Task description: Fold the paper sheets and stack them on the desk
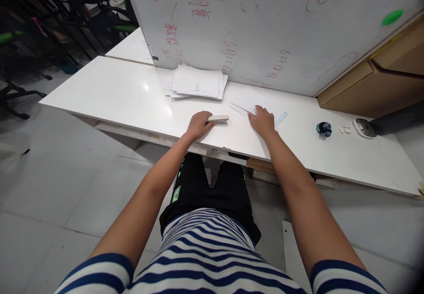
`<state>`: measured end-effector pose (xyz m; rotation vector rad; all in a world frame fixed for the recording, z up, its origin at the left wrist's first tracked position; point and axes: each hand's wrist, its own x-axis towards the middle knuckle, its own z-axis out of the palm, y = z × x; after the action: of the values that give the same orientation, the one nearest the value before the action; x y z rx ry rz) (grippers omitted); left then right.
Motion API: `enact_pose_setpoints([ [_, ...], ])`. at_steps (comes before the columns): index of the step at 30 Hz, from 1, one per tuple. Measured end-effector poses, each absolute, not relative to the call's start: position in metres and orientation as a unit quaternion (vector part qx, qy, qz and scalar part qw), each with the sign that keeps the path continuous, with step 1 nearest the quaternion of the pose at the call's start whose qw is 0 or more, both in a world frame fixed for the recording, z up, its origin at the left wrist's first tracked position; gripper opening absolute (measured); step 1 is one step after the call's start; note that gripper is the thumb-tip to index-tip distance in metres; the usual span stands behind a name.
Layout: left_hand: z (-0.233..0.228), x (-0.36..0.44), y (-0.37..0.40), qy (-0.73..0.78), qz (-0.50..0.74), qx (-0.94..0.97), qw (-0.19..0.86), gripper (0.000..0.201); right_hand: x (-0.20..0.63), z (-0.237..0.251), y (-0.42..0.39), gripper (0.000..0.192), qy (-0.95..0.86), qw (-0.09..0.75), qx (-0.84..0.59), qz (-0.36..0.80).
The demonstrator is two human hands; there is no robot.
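Observation:
In the head view my left hand (pixel 199 125) is closed around the rear of a cream-coloured stapler (pixel 218 118), which points right, low over the white tabletop or touching it. To its right, my right hand (pixel 263 121) lies palm down with the fingers somewhat spread. Under and beside that hand show pale, thin, straight-edged strips (pixel 239 109). One end sticks out to the left and a bluish end to the right; the hand hides the middle, so I cannot tell whether they are one piece.
A stack of printed papers (pixel 198 82) lies against the whiteboard (pixel 251 33) behind the white table (pixel 126 95). At right are a small dark-blue object (pixel 323 129), a small white item (pixel 345 130) and a dark cylinder (pixel 391 119). A cardboard box (pixel 374 82) stands behind.

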<state>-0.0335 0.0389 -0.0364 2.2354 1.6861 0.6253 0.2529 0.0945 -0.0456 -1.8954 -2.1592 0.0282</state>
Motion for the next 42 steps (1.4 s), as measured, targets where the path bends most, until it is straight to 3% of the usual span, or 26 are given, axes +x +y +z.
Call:
enact_pose_setpoints([
  [18, -0.039, -0.035, 0.040, 0.578, 0.223, 0.773, 0.134, 0.030, 0.256, -0.041, 0.096, 0.054, -0.765, 0.094, -0.637, 0.004],
  [31, -0.038, -0.035, 0.039, 0.576, 0.238, 0.769, 0.140, 0.030, 0.246, -0.044, 0.098, 0.039, -0.721, 0.076, -0.688, -0.041],
  [37, -0.045, -0.035, 0.042, 0.597, 0.284, 0.736, 0.146, 0.026, 0.250, -0.035, 0.096, 0.035, -0.690, 0.147, -0.706, -0.060],
  [42, -0.045, -0.037, 0.042, 0.630, 0.354, 0.682, 0.109, 0.023, 0.253, -0.020, 0.053, 0.036, -0.673, 0.264, -0.688, -0.063],
])
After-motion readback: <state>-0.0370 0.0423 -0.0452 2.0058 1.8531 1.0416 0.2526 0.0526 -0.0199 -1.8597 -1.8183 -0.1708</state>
